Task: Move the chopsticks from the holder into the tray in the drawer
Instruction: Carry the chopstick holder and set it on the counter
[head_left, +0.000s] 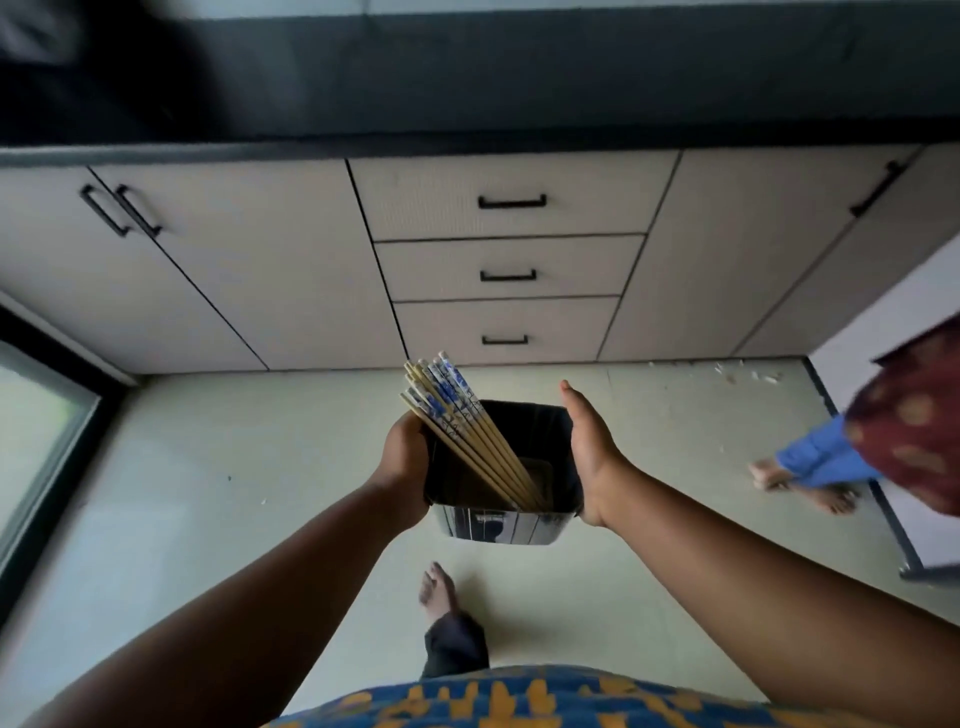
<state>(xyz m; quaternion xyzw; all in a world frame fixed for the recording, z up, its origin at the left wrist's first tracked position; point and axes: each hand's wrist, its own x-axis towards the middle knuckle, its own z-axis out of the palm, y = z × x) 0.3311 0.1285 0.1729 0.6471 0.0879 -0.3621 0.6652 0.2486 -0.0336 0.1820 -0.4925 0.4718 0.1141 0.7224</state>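
One black square holder (503, 470) is being held up in front of the person, over the floor (208, 493) and short of the cabinets. The left hand (405, 457) is gripping the holder's left wall, fingers curled around it. The right hand (589, 447) is lying flat against the holder's right wall, fingers straight and open, pressing rather than curling.

One bundle of chopsticks (460, 426) is standing inside the holder, tips down at its near right corner, tops leaning out over its far left rim. The tops are carrying a blue and white pattern; the shafts are pale wood. The sticks are overlapping, so an exact count cannot be given; roughly ten are showing.

Beyond the holder, three drawers are sitting closed in one stack: the top drawer (511, 200), the middle drawer (508, 270) and the bottom drawer (505, 332), each with one black handle. No tray is visible. A dark counter (519, 104) is running above them. Cabinet doors are flanking the stack on both sides.

Below the holder, one bare foot (437, 590) of the person is showing. To the right of the holder, a second person (883, 441) is standing at the frame edge, partly cut off.
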